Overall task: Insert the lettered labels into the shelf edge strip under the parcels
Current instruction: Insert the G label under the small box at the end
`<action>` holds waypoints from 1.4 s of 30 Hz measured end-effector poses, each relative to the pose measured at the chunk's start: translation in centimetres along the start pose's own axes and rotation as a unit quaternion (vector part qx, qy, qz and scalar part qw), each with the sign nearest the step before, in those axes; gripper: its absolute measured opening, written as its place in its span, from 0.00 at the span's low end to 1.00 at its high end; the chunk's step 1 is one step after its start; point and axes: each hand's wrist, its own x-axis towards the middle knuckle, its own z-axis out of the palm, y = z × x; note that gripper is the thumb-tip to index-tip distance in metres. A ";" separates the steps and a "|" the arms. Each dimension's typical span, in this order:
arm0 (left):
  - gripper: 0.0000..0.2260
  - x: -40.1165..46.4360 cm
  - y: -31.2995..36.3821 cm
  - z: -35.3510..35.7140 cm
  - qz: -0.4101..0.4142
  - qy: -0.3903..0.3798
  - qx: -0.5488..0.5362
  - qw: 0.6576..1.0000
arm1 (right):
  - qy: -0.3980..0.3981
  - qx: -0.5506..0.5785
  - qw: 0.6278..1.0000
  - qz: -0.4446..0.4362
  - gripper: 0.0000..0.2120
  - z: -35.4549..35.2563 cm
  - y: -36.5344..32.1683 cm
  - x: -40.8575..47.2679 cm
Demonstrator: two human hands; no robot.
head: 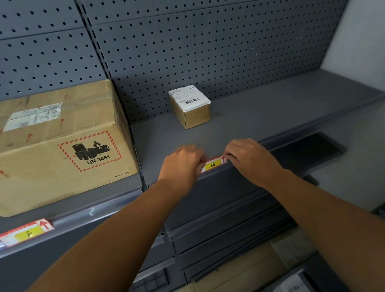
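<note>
Now: left hand (183, 161) and right hand (249, 156) pinching opposite ends of red-edged yellow "G" label (213, 164) at grey shelf edge strip (247, 173), below small brown cardboard parcel (190, 106).

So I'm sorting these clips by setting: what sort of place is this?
Probably a parcel storeroom or pickup point: grey metal shelving with a pegboard back, a big cardboard box and a small parcel with shipping labels, and lettered tags F and G in the shelf edge strip.
</note>
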 end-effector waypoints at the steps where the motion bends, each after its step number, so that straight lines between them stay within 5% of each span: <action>1: 0.05 0.0 0.0 0.0 -0.001 0.002 -0.001 1.000 | -0.001 0.000 1.000 0.002 0.04 0.0 0.0 0.0; 32: 0.06 0.4 -0.1 -0.1 0.003 -0.007 0.027 1.000 | 0.000 -0.024 1.000 -0.020 0.05 0.2 0.2 0.1; 42: 0.15 -2.1 -0.1 -3.4 -0.036 0.028 -0.013 0.999 | 0.108 -0.048 0.993 -0.009 0.15 3.0 -0.5 0.9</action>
